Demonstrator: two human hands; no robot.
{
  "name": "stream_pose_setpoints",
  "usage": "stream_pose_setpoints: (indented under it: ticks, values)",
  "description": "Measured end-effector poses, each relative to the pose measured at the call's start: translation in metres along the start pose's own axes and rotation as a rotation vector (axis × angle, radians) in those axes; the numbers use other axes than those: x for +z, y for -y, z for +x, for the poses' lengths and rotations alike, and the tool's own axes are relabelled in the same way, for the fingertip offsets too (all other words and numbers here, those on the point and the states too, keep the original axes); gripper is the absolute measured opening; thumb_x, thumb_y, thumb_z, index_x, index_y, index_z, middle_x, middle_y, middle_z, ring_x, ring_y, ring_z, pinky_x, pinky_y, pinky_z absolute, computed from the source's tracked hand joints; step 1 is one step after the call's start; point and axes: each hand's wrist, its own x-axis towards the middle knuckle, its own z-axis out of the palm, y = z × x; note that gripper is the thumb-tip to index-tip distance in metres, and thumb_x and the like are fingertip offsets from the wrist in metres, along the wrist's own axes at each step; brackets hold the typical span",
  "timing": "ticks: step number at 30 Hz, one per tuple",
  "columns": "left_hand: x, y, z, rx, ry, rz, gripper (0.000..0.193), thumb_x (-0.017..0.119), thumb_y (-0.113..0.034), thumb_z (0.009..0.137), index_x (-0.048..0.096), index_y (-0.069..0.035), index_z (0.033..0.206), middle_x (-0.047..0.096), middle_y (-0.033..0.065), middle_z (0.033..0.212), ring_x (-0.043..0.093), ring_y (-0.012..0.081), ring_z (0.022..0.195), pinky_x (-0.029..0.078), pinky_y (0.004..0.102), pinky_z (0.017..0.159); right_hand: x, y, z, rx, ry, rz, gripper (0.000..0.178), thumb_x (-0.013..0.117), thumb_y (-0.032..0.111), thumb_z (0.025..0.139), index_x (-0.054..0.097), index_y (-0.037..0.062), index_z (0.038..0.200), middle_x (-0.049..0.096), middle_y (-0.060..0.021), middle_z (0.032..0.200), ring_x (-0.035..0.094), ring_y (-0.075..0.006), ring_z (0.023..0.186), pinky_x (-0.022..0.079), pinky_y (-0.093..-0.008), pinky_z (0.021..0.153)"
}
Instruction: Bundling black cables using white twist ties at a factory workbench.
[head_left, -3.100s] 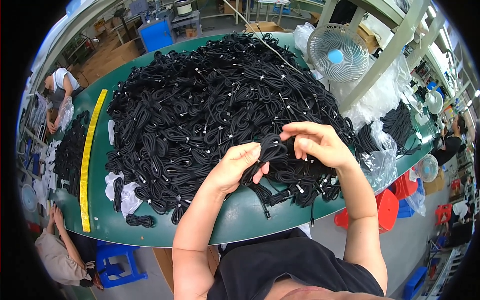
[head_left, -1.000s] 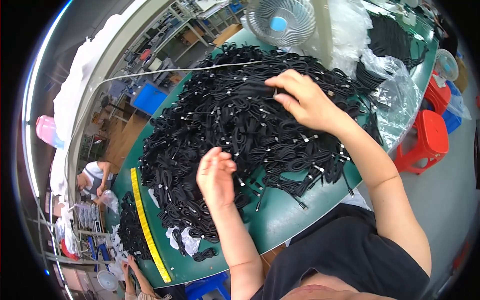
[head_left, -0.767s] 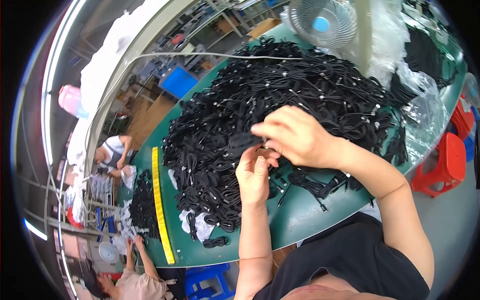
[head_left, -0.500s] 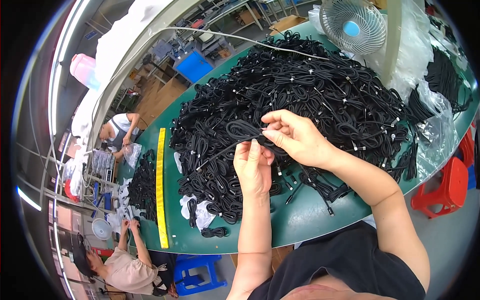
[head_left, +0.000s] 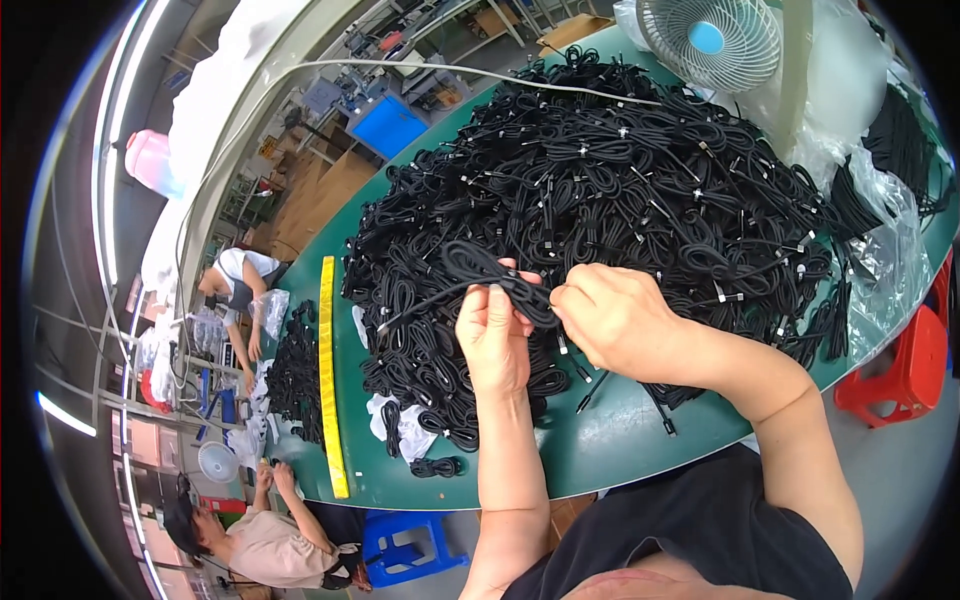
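A coiled black cable is held over the front of a large heap of similar black cables. My left hand is closed around the coil's middle, thumb in front and fingertips showing behind it. One straight cable end juts out to the left of the coil, with a small connector at its tip. At the coil's right end my right hand is closed, fingertips pinched together against the cable. What exactly lies between those fingertips is hidden. Loose connectors hang or lie on the green table just below the hands.
Yellow tape crosses the green table at left, with a smaller cable pile beyond. Two other people work on that side. A fan and clear plastic bags stand at right, near red stools.
My right hand has gone from open-looking fingers above the coil to a closed pinch at its right end, slightly lower. More of the coil now shows between my hands.
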Motion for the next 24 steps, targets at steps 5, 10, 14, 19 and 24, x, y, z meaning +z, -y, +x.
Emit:
stream_pose_setpoints:
  ticks: [5,10,14,19,24]
  values:
    - [0.007,0.015,-0.006,-0.083,0.085,0.029,0.026,0.051,-0.014,0.092,0.052,0.001,0.113,0.062,0.0095,0.1,0.05,0.0052,0.064,0.04,0.0184,0.054,-0.006,-0.007,0.002,0.02,-0.035,-0.111,0.014,0.06,0.004,0.063,0.051,0.0015,0.074,0.05,-0.0088,0.072,0.056,-0.0226,0.065,0.048,-0.0322,0.056]
    - [0.013,0.009,0.0,-0.099,0.002,-0.091,0.03,0.052,-0.015,0.091,0.051,0.0,0.116,0.062,0.0081,0.096,0.055,0.0083,0.073,0.041,0.0191,0.059,-0.013,-0.002,0.005,0.151,0.103,-0.034,0.011,0.061,0.007,0.072,0.053,0.0005,0.077,0.052,-0.0108,0.075,0.06,-0.0263,0.071,0.049,-0.0352,0.058]
    - [0.002,0.012,0.001,-0.086,0.022,-0.164,0.031,0.052,-0.013,0.09,0.049,0.002,0.116,0.06,0.0105,0.097,0.057,0.0184,0.09,0.047,0.0305,0.08,-0.017,-0.001,0.005,0.279,0.246,0.102,0.013,0.059,0.01,0.082,0.053,-0.0014,0.081,0.053,-0.0141,0.078,0.059,-0.0302,0.071,0.049,-0.0383,0.06]
    - [0.021,0.021,-0.008,-0.072,-0.025,-0.194,0.026,0.051,-0.014,0.091,0.052,0.002,0.111,0.059,0.0098,0.103,0.057,0.0183,0.094,0.045,0.032,0.088,-0.003,-0.004,0.0,0.263,0.029,0.326,0.014,0.059,0.007,0.082,0.052,-0.0018,0.09,0.054,-0.0158,0.081,0.059,-0.0328,0.071,0.049,-0.0398,0.061]
    - [0.019,0.014,-0.008,-0.072,0.02,-0.135,0.023,0.05,-0.013,0.092,0.054,0.001,0.11,0.06,0.0064,0.102,0.056,0.0125,0.091,0.045,0.0266,0.081,-0.01,-0.006,0.006,0.271,-0.054,0.295,0.028,0.064,0.013,0.08,0.052,-0.0005,0.101,0.054,-0.0144,0.081,0.058,-0.0301,0.069,0.048,-0.0372,0.06]
